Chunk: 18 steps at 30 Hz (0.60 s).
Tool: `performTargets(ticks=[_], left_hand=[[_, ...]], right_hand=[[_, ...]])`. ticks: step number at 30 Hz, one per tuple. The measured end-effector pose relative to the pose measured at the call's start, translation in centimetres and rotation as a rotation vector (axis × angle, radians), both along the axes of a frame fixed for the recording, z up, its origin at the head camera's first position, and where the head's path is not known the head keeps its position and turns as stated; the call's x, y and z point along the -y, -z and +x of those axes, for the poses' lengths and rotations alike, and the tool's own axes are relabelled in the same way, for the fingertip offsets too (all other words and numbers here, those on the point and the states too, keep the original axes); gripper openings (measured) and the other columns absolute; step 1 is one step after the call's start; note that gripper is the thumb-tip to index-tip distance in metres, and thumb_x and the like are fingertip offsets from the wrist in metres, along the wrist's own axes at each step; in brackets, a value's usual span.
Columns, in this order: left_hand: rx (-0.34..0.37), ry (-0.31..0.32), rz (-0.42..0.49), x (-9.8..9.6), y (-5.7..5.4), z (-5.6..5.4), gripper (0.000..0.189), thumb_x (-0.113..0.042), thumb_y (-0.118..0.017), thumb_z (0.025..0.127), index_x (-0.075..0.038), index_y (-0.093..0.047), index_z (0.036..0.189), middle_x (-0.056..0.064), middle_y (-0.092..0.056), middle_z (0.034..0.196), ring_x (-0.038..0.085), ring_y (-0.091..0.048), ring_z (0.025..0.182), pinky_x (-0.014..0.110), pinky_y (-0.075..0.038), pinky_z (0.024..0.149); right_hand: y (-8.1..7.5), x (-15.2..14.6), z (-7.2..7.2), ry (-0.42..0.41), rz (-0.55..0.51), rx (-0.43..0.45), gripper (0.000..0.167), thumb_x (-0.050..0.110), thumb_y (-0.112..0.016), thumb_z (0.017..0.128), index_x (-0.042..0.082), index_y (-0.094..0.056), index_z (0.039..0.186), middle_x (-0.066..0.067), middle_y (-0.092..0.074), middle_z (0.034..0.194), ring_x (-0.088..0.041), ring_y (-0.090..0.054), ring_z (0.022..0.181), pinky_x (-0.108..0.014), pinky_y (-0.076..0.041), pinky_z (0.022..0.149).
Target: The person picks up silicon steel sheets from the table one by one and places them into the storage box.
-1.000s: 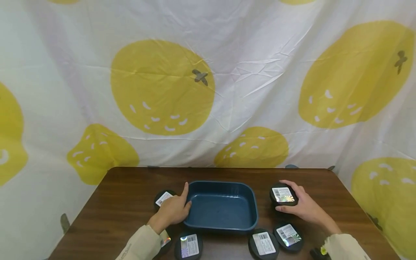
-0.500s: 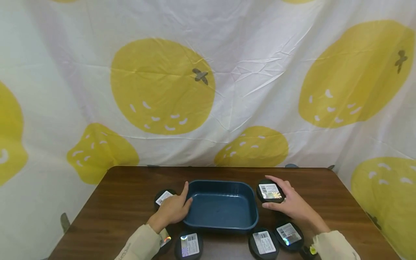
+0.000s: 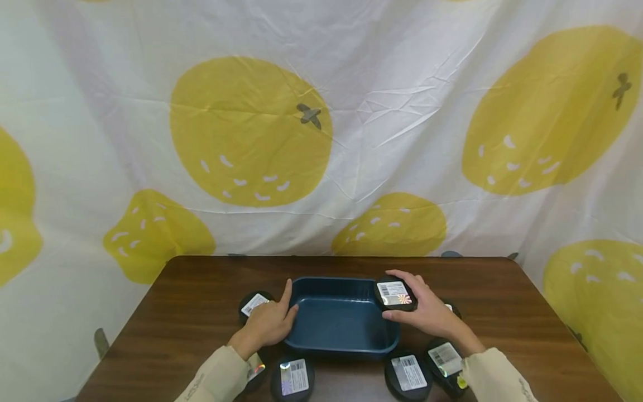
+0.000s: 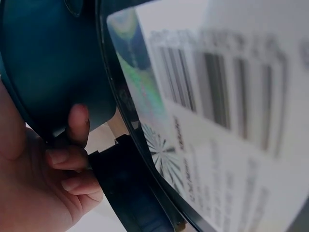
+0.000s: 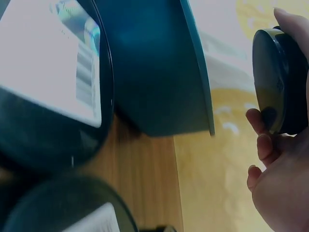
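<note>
The tin (image 3: 396,293) is in the right hand (image 3: 427,310), raised at the far right corner of the tray (image 3: 344,326), and in the head view it hides that corner. From the right hand the tray lies to the left and toward the person; its long axis runs left to right across the table (image 3: 201,287). The right wrist view shows a gap between tin and tray, so they are apart, though how high the tin hangs I cannot tell. The right hand is by far the nearer to the tin. Its thumb grips the near side and its fingers the far side, spread about as wide as the tin is across. The left hand (image 3: 266,324) holds the tray's left wall, thumb over the rim, other fingers curled against the outside.

The tin is black, round and squat, with no long axis. Its upper face carries a white label with a barcode and a shiny sunburst patch, turned up toward the head camera. The tray is dark blue, a rounded rectangle with low walls and a glossy bare floor. More such tins (image 3: 292,379) stand on the table around it, some partly hidden by the sleeves.
</note>
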<state>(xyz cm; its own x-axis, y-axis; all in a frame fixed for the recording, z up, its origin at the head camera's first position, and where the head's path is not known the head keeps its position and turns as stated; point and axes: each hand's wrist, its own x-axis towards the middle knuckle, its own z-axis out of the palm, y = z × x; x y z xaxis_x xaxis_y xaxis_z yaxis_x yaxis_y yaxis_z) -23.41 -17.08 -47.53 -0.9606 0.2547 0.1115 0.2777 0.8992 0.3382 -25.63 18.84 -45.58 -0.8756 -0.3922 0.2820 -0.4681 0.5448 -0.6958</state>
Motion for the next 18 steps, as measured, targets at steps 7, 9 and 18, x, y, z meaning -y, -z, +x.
performTargets(ticks=[7, 9, 18], left_hand=[[-0.028, -0.009, -0.009, -0.1, 0.2, 0.1, 0.061, -0.026, -0.049, 0.102, 0.000, -0.029, 0.154, 0.012, -0.063, 0.065, 0.026, -0.065, 0.065, 0.044, -0.048, 0.060], [-0.023, -0.011, -0.010, -0.2, 0.2, 0.1, 0.061, -0.026, -0.049, 0.102, 0.000, -0.028, 0.154, 0.013, -0.064, 0.066, 0.027, -0.065, 0.065, 0.044, -0.048, 0.060], [0.004, -0.022, -0.031, -0.3, 0.1, 0.2, 0.062, -0.032, -0.045, 0.105, -0.001, -0.026, 0.155, 0.015, -0.067, 0.071, 0.028, -0.066, 0.068, 0.045, -0.049, 0.062]], right_hand=[[0.1, 2.1, -0.2, -0.050, -0.019, -0.004, 0.081, 0.041, -0.086, 0.075, 0.033, -0.044, 0.144, -0.003, -0.052, 0.120, -0.019, -0.047, 0.101, -0.037, -0.046, 0.081], [0.2, 2.6, -0.2, -0.062, -0.022, -0.001, 0.081, 0.042, -0.086, 0.075, 0.033, -0.044, 0.144, -0.003, -0.052, 0.121, -0.019, -0.047, 0.102, -0.037, -0.046, 0.082], [0.1, 4.9, -0.4, -0.094, -0.030, 0.030, 0.082, 0.047, -0.086, 0.072, 0.037, -0.045, 0.142, 0.005, -0.052, 0.124, -0.016, -0.048, 0.105, -0.036, -0.046, 0.085]])
